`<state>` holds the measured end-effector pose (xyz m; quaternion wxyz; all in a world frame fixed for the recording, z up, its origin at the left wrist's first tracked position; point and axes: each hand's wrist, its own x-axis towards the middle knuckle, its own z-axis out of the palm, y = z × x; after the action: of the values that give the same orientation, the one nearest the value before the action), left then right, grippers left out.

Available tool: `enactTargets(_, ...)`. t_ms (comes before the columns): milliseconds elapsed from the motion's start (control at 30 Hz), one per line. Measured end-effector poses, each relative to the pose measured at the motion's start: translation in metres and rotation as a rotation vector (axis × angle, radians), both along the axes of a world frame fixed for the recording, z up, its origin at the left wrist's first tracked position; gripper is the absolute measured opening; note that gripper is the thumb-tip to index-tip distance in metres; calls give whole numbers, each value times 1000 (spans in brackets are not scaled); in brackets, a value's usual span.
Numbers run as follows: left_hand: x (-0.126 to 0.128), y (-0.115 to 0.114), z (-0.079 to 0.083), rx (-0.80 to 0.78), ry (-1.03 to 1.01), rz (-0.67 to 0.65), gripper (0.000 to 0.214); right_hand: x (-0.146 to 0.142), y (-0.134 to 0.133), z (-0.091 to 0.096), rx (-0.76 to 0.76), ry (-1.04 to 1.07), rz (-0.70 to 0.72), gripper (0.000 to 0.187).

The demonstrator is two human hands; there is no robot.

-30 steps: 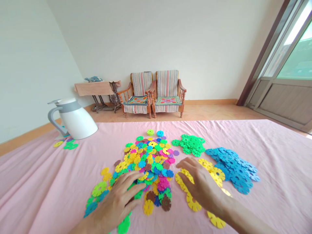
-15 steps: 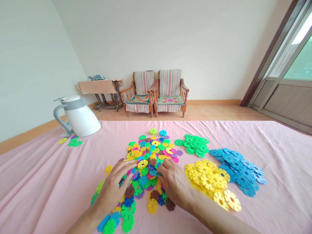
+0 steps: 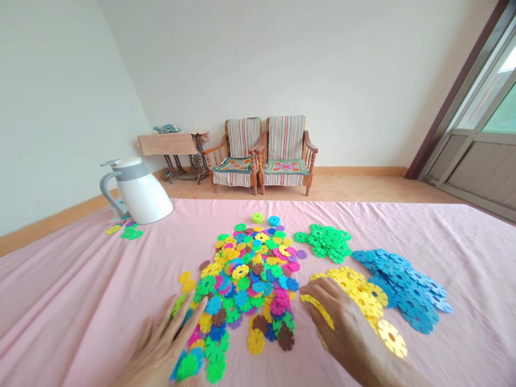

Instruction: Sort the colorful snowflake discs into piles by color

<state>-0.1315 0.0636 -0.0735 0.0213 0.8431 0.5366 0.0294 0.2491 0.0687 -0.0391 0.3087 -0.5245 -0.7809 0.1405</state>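
Observation:
A mixed pile of many-coloured plastic snowflake discs [image 3: 252, 274] lies in the middle of a pink cloth [image 3: 80, 301]. To its right are three sorted heaps: green discs [image 3: 326, 242], yellow discs [image 3: 358, 293] and blue discs [image 3: 403, 287]. My left hand [image 3: 161, 344] lies flat with fingers spread on the near left edge of the mixed pile. My right hand [image 3: 346, 328] rests on the near left side of the yellow heap, with a yellow disc [image 3: 318, 307] under its fingertips.
A white jug with a grey handle [image 3: 139, 191] stands at the far left of the cloth, a few loose discs [image 3: 127, 232] beside it. Beyond the cloth are two striped wooden armchairs [image 3: 264, 153], a small table [image 3: 173, 145] and a glazed door [image 3: 479, 134] at right.
My right hand has gone from the mixed pile to the yellow heap with a yellow disc. My left hand has drawn back toward me along the pile's left edge.

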Motion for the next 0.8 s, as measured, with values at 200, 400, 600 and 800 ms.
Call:
enactTargets(200,54,13,10,-14,-49,-20,66,0,-2,0,6,12,4,19)
enactTargets(400,81,32,24,-61,-256,-126,57,1,-2,-5,-35,9,20,20)
enactTargets(600,84,58,51,30,-478,-168,43,0,-4,-3,-10,27,21,21)
enactTargets(800,76,95,44,132,-439,-45,35,-1,-7,2,58,42,40,19)
